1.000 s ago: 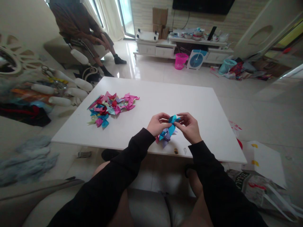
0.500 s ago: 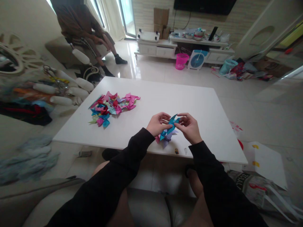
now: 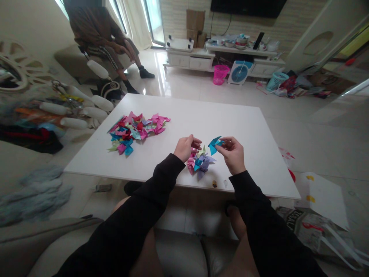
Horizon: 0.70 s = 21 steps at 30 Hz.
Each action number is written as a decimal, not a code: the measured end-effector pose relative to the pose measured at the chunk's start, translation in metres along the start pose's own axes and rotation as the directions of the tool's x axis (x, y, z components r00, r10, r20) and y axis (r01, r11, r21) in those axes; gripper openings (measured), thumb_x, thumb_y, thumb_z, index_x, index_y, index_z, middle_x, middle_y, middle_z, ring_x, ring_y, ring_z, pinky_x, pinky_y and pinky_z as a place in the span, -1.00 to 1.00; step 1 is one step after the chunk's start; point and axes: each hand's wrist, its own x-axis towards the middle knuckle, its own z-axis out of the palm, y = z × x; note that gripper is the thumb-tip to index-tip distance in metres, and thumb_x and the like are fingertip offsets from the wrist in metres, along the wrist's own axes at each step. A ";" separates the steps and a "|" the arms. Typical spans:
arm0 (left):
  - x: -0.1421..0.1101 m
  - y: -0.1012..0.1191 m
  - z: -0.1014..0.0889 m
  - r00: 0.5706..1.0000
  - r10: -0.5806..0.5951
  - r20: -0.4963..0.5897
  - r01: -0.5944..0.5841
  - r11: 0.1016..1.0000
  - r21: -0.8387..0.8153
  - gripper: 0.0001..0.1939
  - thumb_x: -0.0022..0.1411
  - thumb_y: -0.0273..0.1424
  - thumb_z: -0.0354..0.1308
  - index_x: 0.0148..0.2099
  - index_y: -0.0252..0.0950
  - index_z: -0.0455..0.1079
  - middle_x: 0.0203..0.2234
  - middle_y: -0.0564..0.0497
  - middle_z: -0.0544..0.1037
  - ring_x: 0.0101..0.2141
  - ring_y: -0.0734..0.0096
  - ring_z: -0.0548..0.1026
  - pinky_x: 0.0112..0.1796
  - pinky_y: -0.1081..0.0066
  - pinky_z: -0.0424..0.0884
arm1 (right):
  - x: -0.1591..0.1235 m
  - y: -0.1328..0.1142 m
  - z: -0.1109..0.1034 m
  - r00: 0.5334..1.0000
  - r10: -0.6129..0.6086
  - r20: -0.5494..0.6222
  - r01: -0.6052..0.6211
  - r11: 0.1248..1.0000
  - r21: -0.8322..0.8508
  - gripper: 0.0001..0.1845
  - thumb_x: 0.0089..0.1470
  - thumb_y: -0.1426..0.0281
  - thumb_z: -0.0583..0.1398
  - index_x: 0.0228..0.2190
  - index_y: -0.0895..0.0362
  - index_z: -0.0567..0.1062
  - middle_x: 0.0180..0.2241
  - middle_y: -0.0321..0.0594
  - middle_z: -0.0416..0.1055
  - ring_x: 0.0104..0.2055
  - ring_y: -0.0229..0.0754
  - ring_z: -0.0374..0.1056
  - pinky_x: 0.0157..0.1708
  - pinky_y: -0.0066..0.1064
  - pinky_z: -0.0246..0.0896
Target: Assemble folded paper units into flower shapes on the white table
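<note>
My right hand (image 3: 233,152) pinches a blue folded-paper crane (image 3: 213,145) above the white table (image 3: 230,119). To its left is my left hand (image 3: 188,147), fingers apart and holding nothing, close over a small cluster of folded paper cranes (image 3: 203,164) in purple, pink, blue and pale green. Part of that cluster is hidden by the left fingers. Farther left on the table spreads a larger pile of folded paper cranes (image 3: 135,132), mostly pink, red, blue and pale green.
Near the table's front edge lie a small dark-and-yellow trinket (image 3: 214,184) and a small clear piece (image 3: 225,183). A seated person (image 3: 100,38) is at the far left. Beyond the table stand a pink basket (image 3: 220,74) and a blue fan (image 3: 240,72). A bag (image 3: 311,231) sits at right.
My left hand has let go of the blue crane and moved slightly left. The right hand keeps the crane, now tilted and shifted a little right, uncovering more of the small cluster.
</note>
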 end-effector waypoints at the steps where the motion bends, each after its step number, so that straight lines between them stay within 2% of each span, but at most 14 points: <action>1: 0.000 0.000 0.001 1.000 -0.011 0.014 0.011 1.000 0.015 -0.66 0.39 -0.29 0.01 -0.31 -0.42 0.46 -0.49 -0.07 0.50 -0.47 0.39 0.55 -0.46 0.43 0.45 | 0.000 0.001 0.000 1.000 0.007 -0.008 -0.007 1.000 0.001 -0.65 -0.19 0.34 0.44 -0.30 0.10 0.51 -0.43 -0.31 0.47 -0.41 -0.26 0.33 -0.37 -0.38 0.25; 3: -0.001 -0.002 0.002 0.999 -0.001 0.032 -0.001 0.998 0.068 -0.85 0.31 -0.48 0.06 -0.21 -0.41 0.45 -0.40 -0.05 0.53 -0.46 0.43 0.56 -0.45 0.45 0.44 | 0.001 0.001 0.000 1.000 0.022 -0.018 -0.022 1.000 0.021 -0.64 -0.21 0.34 0.44 -0.31 0.10 0.51 -0.43 -0.30 0.49 -0.40 -0.25 0.35 -0.35 -0.36 0.27; 4: -0.003 -0.002 0.004 0.999 0.019 0.041 -0.023 0.995 0.101 -0.87 0.25 -0.55 0.11 -0.17 -0.40 0.45 -0.35 -0.05 0.55 -0.46 0.46 0.56 -0.44 0.47 0.44 | 0.001 0.001 0.001 0.999 0.031 -0.021 -0.030 0.999 0.038 -0.64 -0.22 0.34 0.44 -0.32 0.10 0.51 -0.43 -0.30 0.49 -0.39 -0.24 0.36 -0.34 -0.36 0.28; 6: -0.006 -0.004 0.007 0.995 0.056 0.081 -0.066 0.988 0.136 -0.76 0.16 -0.60 0.20 -0.09 -0.37 0.45 -0.31 -0.05 0.58 -0.45 0.49 0.56 -0.42 0.49 0.44 | 0.001 0.001 0.001 0.998 0.052 -0.024 -0.050 0.996 0.077 -0.64 -0.24 0.34 0.45 -0.34 0.10 0.51 -0.45 -0.32 0.48 -0.40 -0.24 0.36 -0.34 -0.36 0.29; 8: -0.009 -0.006 0.009 0.987 0.035 0.159 -0.051 0.994 0.100 -0.70 0.16 -0.55 0.28 -0.04 -0.35 0.43 -0.34 -0.04 0.60 -0.44 0.46 0.58 -0.39 0.47 0.46 | 0.001 0.001 0.003 0.997 0.074 -0.020 -0.072 0.991 0.111 -0.64 -0.26 0.34 0.45 -0.35 0.10 0.51 -0.48 -0.35 0.46 -0.42 -0.25 0.35 -0.34 -0.35 0.29; 11: -0.010 -0.009 0.012 0.971 -0.037 0.236 0.039 0.999 -0.002 -0.71 0.15 -0.43 0.37 -0.10 -0.35 0.41 -0.42 -0.03 0.60 -0.44 0.40 0.60 -0.35 0.41 0.49 | -0.001 0.000 0.004 0.995 0.095 0.008 -0.095 0.985 0.147 -0.63 -0.28 0.34 0.47 -0.37 0.10 0.52 -0.49 -0.36 0.46 -0.44 -0.27 0.34 -0.35 -0.37 0.28; 16: -0.005 -0.015 0.011 0.984 -0.048 0.174 0.069 0.991 -0.114 -0.76 0.09 -0.48 0.42 -0.27 -0.39 0.41 -0.48 0.00 0.58 -0.46 0.46 0.58 -0.32 0.43 0.49 | -0.004 -0.001 0.006 0.989 0.108 0.097 -0.122 0.981 0.153 -0.60 -0.26 0.33 0.50 -0.34 0.09 0.52 -0.46 -0.34 0.49 -0.43 -0.29 0.33 -0.38 -0.42 0.23; 18: -0.003 -0.016 0.011 0.987 -0.065 0.148 0.089 0.983 -0.163 -0.81 0.10 -0.53 0.40 -0.29 -0.40 0.43 -0.48 0.01 0.58 -0.45 0.49 0.56 -0.31 0.44 0.49 | -0.005 -0.002 0.005 0.987 0.093 0.128 -0.112 0.981 0.157 -0.64 -0.18 0.27 0.47 -0.32 0.08 0.52 -0.45 -0.33 0.49 -0.45 -0.30 0.32 -0.43 -0.44 0.18; 21: -0.002 -0.015 0.009 0.981 -0.126 0.148 0.162 0.951 -0.264 -0.85 0.12 -0.55 0.38 -0.28 -0.40 0.45 -0.44 -0.02 0.59 -0.43 0.46 0.58 -0.30 0.43 0.51 | -0.003 -0.003 0.003 0.992 0.059 0.111 -0.078 0.982 0.174 -0.72 0.10 0.14 0.27 -0.29 0.09 0.55 -0.44 -0.28 0.47 -0.49 -0.31 0.26 -0.53 -0.45 0.04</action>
